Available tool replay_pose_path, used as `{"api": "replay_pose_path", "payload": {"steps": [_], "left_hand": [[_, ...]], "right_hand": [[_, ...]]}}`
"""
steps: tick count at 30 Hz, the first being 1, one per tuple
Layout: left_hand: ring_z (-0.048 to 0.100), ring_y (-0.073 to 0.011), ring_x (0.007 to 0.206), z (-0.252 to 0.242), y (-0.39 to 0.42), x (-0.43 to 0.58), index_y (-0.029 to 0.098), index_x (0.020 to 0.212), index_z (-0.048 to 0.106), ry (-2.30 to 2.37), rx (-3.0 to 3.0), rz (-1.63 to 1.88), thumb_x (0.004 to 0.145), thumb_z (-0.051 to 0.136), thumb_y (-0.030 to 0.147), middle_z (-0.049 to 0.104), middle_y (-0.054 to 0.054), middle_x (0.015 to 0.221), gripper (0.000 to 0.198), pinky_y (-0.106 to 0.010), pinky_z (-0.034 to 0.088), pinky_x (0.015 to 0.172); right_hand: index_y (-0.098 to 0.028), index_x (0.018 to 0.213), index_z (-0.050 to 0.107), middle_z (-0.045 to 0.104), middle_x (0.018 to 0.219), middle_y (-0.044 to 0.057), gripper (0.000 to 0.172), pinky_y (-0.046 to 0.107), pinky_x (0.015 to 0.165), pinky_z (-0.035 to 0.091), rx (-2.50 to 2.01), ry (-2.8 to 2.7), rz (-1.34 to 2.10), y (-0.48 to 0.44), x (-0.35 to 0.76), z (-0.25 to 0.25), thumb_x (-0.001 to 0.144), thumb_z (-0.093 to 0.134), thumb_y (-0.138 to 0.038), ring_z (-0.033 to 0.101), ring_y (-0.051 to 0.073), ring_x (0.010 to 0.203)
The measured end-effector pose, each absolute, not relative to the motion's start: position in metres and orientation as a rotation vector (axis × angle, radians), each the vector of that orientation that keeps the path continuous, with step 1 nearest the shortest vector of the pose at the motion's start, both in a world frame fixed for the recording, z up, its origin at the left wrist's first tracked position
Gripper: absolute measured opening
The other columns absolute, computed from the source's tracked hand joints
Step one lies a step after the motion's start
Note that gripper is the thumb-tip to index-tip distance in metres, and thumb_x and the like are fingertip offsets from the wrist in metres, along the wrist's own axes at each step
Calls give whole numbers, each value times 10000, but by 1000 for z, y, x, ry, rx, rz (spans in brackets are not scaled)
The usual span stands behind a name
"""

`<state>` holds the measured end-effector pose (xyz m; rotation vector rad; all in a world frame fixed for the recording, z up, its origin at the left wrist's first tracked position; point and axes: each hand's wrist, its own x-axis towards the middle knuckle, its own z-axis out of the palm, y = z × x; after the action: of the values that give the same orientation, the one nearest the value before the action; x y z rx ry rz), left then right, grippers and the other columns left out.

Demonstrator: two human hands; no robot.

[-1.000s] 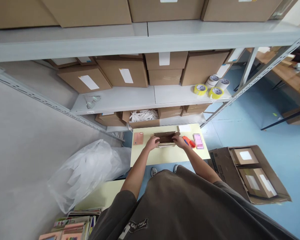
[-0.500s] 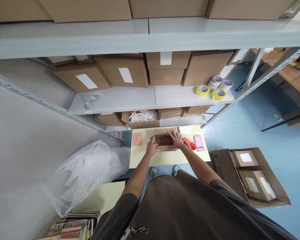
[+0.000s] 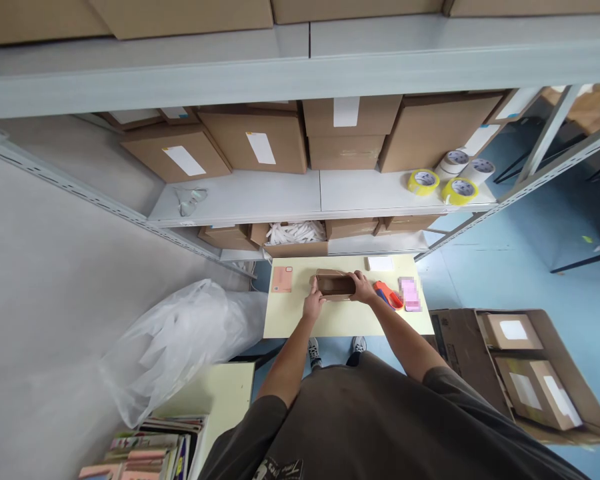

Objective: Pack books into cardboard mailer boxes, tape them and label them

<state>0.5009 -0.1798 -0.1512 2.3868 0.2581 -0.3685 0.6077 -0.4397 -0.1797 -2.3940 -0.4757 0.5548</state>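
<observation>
A small open cardboard box [image 3: 337,297] stands on the pale yellow table [image 3: 290,322], its hollow inside facing up at me. My left hand [image 3: 313,303] grips its left end, fingers along the side. At the right end, my right hand [image 3: 361,288] is closed on the box's edge. Just right of that hand lies a red and blue tape dispenser [image 3: 389,295]. Beside it is a pink item with a blurred surface [image 3: 410,294]. An orange-pink card [image 3: 282,279] lies left of the box, and a white stack [image 3: 381,263] sits behind my right hand.
A grey metal shelf [image 3: 260,200] with cardboard boxes rises behind the table. Rolls of tape [image 3: 459,191] sit on its right. A big carton [image 3: 545,427] holding smaller boxes stands on the floor at right. A clear plastic bag [image 3: 180,340] bulges at left, above books [image 3: 145,457].
The box's top flaps, spread out before, are now folded down or in, and its opening looks clearer. Both hands have shifted to its ends. The whole view has moved slightly.
</observation>
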Motion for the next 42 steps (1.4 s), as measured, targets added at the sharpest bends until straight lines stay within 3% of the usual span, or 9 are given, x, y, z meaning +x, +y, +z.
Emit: {"api": "replay_pose_path", "payload": {"steps": [5,7,9,13,18,24,27,34,42], "left_hand": [[635,-316,1354,-142,-180,501,229,900,717,227,2440,-341,925,725,178,256,-38,1807,58,-464,526,1118],[524,-333,1485,-137,-179,498,230,925,731,221,2495,-306,921,736,180,207,-29,1821,50,-478,512,1146],[384,-343,1590,-133,-177,493,230,952,744,247,2535,-267,928,751,221,174,-28,1829,27,-492,498,1169],[278,-346,1644,-135,-169,477,237,1008,764,343,2562,-265,929,779,329,181,-32,1828,123,-491,496,1181],[270,-330,1653,-139,-165,464,243,1072,762,397,2544,-256,951,742,317,171,-39,1829,143,-497,484,1197],[173,-384,1676,-137,-173,467,209,1176,753,428,2570,-209,880,774,173,200,-124,1815,299,-568,200,1351],[158,-376,1681,-137,-174,468,195,1238,738,427,2536,-206,864,776,155,176,-144,1819,378,-530,263,1336],[284,-334,1648,-139,-168,461,230,1329,708,411,2512,-235,933,698,199,143,-86,1834,397,-469,482,1209],[194,-288,1681,-141,-169,455,211,1376,712,337,2666,-87,954,626,142,228,-84,1814,436,-416,416,1279]], "right_hand": [[-365,1614,459,281,1724,129,1215,583,1261,300,-2411,-494,587,-441,613,-172,525,996,-322,308,430,1570],[-350,1600,491,249,1767,139,1196,642,1287,215,-2429,-513,590,-444,613,-163,528,1021,-368,195,491,1623],[-325,1587,522,248,1786,140,1071,655,1303,173,-2425,-537,555,-448,610,-154,626,985,-413,134,492,1650],[-283,1598,521,308,1778,117,858,591,1305,273,-2361,-589,437,-452,600,-144,805,832,-385,149,395,1677],[-283,1564,566,324,1774,102,845,598,1311,275,-2324,-617,427,-451,593,-142,761,828,-254,151,402,1678],[-264,1561,563,330,1771,102,817,604,1326,236,-2330,-607,418,-453,592,-136,779,795,-215,126,400,1681],[-253,1565,554,339,1764,111,821,625,1316,247,-2357,-583,437,-454,592,-133,778,781,-200,116,408,1678],[-256,1560,551,342,1761,129,793,644,1273,324,-2428,-485,416,-450,582,-128,799,765,-191,176,434,1659],[-212,1493,607,487,1675,146,615,595,1257,406,-2539,-629,-26,-451,562,-125,883,682,-231,325,379,1623]]}}
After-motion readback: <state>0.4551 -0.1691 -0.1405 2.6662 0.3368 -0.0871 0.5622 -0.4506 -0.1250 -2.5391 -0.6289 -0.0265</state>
